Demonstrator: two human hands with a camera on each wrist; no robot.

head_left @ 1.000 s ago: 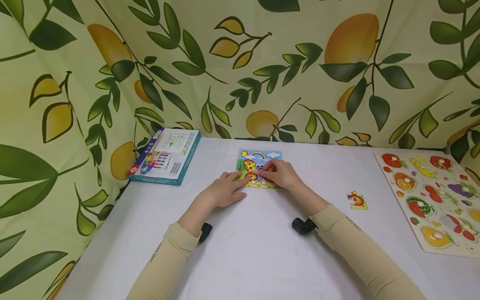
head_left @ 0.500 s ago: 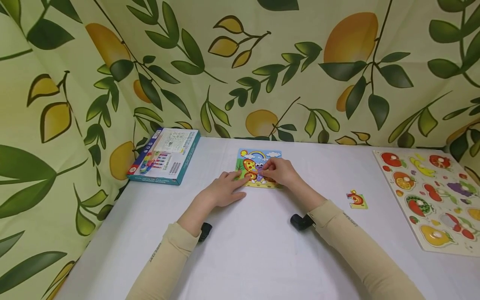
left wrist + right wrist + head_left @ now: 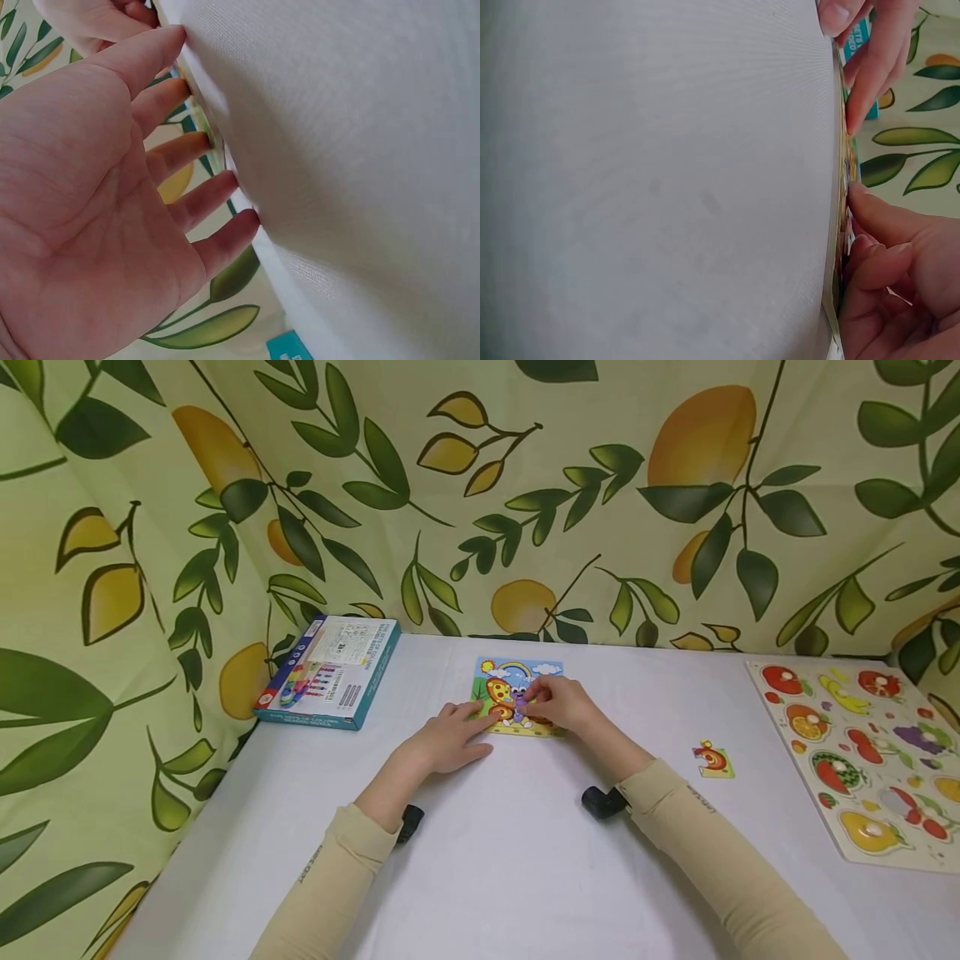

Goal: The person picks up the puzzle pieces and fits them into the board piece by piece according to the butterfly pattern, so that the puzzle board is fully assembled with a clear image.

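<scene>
A small jigsaw puzzle (image 3: 512, 670) lies flat on the white table, its picture a purple butterfly under a rainbow. My left hand (image 3: 448, 740) rests at its lower left, fingertips on the picture; the left wrist view shows the fingers (image 3: 176, 157) spread and nearly straight. Over the puzzle's right side, my right hand (image 3: 567, 704) pinches a puzzle piece with thumb and curled fingers, and covers much of that side. The right wrist view catches the puzzle (image 3: 853, 161) edge-on, the thumb pressed to it. A loose orange-and-green puzzle piece (image 3: 717, 762) lies to the right.
A fruit peg board (image 3: 847, 793) lies along the right side of the table (image 3: 495, 868). At the back left sits a blue-and-white box (image 3: 360, 672). Behind the table hangs a leaf-and-fruit patterned cloth (image 3: 585, 552).
My right hand has shifted very slightly over the puzzle, fingers still at its right half. The left hand keeps its place, and the loose piece has not moved.
</scene>
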